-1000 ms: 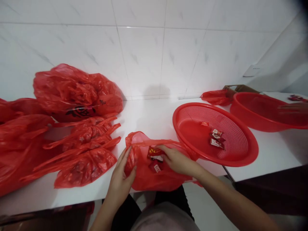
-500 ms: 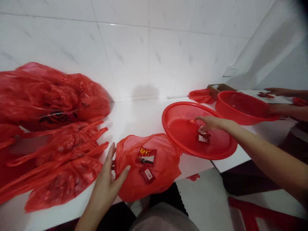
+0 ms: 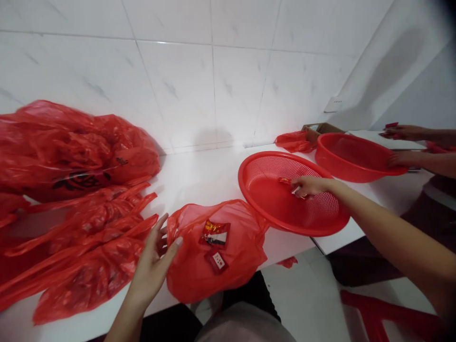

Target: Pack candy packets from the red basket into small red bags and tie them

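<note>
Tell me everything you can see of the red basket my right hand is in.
The basket is round, red and plastic-looking, with a smooth rim, finely perforated sides and a plain floor. It sits mouth up on the white table, just right of the open bag. Your right hand reaches in, gripping a packet; a second packet lies beside it.
</note>
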The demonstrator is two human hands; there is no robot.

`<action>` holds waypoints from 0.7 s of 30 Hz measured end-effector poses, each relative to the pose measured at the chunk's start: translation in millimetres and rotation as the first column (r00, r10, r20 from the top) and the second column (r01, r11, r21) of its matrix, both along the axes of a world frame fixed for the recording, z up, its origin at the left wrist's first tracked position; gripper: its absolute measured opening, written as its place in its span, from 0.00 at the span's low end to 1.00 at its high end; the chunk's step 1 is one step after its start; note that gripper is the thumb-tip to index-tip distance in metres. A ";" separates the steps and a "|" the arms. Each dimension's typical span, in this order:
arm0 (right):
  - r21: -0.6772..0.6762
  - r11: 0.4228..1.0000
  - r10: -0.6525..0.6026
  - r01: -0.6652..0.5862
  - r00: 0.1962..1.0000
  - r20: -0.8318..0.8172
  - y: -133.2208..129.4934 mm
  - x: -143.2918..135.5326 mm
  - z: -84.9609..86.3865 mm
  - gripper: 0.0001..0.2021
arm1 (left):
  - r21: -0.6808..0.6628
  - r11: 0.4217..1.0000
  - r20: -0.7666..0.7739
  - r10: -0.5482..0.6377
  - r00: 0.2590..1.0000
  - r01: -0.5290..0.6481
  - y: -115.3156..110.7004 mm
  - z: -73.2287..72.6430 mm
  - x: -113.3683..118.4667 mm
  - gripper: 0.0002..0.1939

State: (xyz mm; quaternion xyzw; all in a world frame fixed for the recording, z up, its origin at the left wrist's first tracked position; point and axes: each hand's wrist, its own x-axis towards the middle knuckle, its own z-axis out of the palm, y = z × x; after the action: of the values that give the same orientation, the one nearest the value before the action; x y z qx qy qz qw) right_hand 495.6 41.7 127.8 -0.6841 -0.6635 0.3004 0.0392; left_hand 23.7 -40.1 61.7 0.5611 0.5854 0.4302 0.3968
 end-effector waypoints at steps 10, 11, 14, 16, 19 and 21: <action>0.133 0.920 0.367 -0.368 0.690 -0.624 -57.7 -186.7 14.5 0.13 | -0.136 0.985 0.450 -0.035 0.892 0.107 0.5 8.4 6.6 0.32; 0.140 0.895 0.416 -0.423 0.681 -0.603 -60.4 -206.7 0.5 0.13 | -0.132 0.985 0.484 -0.034 0.874 0.111 0.8 8.3 7.5 0.31; 0.182 0.847 0.523 -0.499 0.726 -0.446 -59.5 -245.4 -28.0 0.12 | -0.103 0.991 0.551 -0.013 0.834 0.083 -0.1 7.2 7.2 0.29; 0.235 0.839 0.545 -0.491 0.755 -0.364 -55.3 -251.2 -24.7 0.12 | -0.087 0.995 0.567 0.007 0.823 0.051 -2.6 6.3 3.5 0.30; 0.271 0.887 0.457 -0.374 0.797 -0.395 -43.5 -230.0 7.9 0.10 | -0.073 0.997 0.554 0.044 0.832 -0.005 -8.5 5.9 -4.9 0.33; 0.281 0.927 0.348 -0.248 0.846 -0.403 -27.2 -197.9 31.3 0.10 | -0.090 0.995 0.541 0.082 0.837 -0.040 -12.8 6.8 -9.5 0.33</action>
State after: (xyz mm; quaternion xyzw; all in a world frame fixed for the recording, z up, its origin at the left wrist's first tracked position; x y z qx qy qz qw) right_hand 297.7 14.5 159.1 -0.4763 -0.7643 0.3764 0.2176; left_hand 14.3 -53.0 68.4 0.3816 0.4822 0.5617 0.5535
